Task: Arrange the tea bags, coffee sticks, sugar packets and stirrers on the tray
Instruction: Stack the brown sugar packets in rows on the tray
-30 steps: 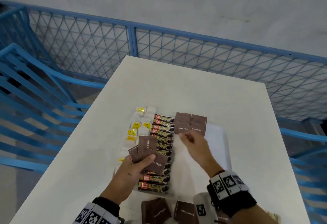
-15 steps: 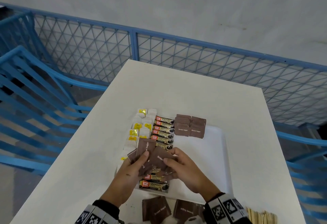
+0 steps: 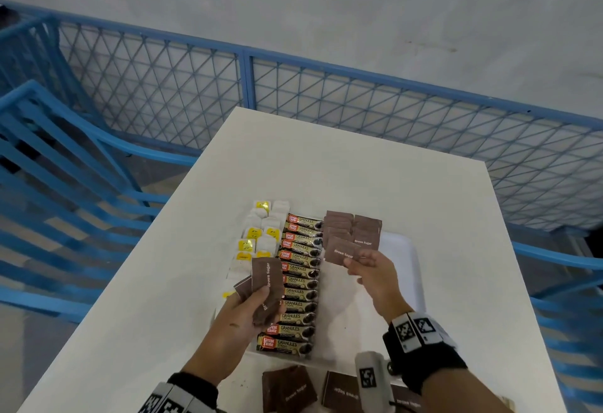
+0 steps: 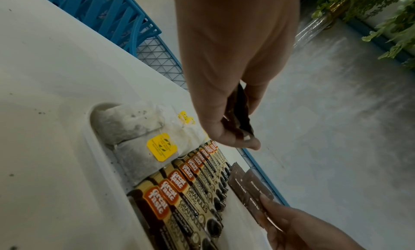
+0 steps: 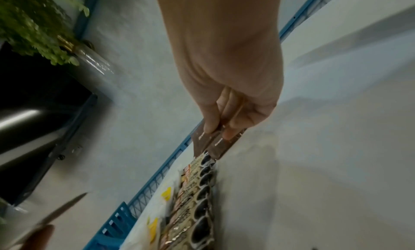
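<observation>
A white tray [image 3: 408, 249] lies on the white table [image 3: 359, 168]. On it, from left to right, are tea bags [image 3: 257, 233] with yellow tags, a column of coffee sticks [image 3: 298, 282] and stacked brown sugar packets [image 3: 354, 225] at the far end. My left hand [image 3: 251, 308] grips a small fan of brown sugar packets [image 3: 266, 282] over the coffee sticks; in the left wrist view that hand [image 4: 233, 129] pinches the dark packets [image 4: 240, 112]. My right hand [image 3: 368, 269] pinches one or two sugar packets [image 3: 341, 251] just in front of the stack, seen from the right wrist too [image 5: 209, 142].
More brown sugar packets [image 3: 288, 391] lie on the table near its front edge, in front of the tray. A blue mesh fence [image 3: 359, 102] runs behind the table and blue railings [image 3: 65, 184] stand to the left. The tray's right half is bare.
My right hand met the left one, took sugar packets from its fan, and has carried them forward to the stack at the tray's far end. The left hand stayed in place.
</observation>
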Motion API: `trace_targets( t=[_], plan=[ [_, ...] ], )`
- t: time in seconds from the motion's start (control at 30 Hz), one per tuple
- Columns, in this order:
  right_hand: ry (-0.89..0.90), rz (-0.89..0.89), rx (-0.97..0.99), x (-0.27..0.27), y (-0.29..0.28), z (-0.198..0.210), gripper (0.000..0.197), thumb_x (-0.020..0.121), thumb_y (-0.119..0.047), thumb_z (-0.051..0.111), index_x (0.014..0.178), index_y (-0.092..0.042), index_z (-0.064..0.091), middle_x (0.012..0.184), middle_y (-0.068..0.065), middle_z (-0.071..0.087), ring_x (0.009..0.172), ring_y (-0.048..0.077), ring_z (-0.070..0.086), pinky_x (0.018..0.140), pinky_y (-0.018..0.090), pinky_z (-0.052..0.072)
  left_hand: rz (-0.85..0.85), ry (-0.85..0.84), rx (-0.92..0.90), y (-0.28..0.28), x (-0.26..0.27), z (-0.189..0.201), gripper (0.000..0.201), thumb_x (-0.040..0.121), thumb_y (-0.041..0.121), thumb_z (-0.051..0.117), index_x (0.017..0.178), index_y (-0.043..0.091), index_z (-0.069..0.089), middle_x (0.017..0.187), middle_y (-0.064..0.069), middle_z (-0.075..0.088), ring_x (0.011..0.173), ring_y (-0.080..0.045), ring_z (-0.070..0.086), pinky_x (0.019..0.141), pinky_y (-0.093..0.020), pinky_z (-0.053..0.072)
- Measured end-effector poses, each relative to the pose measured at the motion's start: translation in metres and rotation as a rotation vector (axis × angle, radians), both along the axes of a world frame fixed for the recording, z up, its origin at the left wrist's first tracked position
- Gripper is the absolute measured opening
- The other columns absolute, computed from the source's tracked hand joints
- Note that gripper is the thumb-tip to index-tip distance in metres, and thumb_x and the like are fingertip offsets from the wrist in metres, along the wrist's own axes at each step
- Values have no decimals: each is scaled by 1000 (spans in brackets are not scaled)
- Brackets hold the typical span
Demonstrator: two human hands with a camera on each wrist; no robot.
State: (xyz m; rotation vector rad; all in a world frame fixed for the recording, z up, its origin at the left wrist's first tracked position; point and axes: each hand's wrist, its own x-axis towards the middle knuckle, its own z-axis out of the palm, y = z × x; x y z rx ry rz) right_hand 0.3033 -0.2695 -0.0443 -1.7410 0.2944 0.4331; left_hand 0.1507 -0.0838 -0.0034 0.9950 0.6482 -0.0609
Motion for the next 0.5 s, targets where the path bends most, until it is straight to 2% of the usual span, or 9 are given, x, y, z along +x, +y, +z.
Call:
trace_targets(
  t=[0.1, 0.2, 0.33, 0.5],
  plan=[
    [-53, -31, -120, 15, 5, -11, 22, 73, -8, 77, 78, -19, 58, 79, 2, 64, 75, 16, 59, 71, 28, 46, -25, 4, 30, 1, -1, -2, 22, 93, 7, 48, 111, 8, 61, 92, -12, 71, 73, -20, 68, 69, -29, 56],
    [-95, -13, -203, 25, 10, -18, 21, 72, -10, 78, 74, -19, 59, 73, -4, 62, 79, 16, 58, 77, 31, 48, -45, 0, 75, 3, -1, -3, 22, 93, 8, 50, 111, 7, 62, 90, -13, 70, 72, -19, 67, 65, -24, 56],
    [-142, 23, -272, 31, 14, -23, 19, 72, -11, 78, 84, -9, 63, 77, 2, 64, 74, 12, 57, 63, 13, 41, -61, 1, 116, 5, 1, -4, 19, 92, 9, 52, 107, 6, 63, 80, -8, 69, 68, -15, 65, 59, -21, 53],
    [-208, 18, -306, 33, 16, -29, 24, 72, -12, 78, 86, -7, 59, 76, 2, 62, 66, 8, 54, 54, 7, 41, -95, 16, 147, 5, 2, -7, 16, 92, 11, 53, 102, 6, 65, 74, -6, 68, 68, -17, 61, 58, -20, 50]
  ],
)
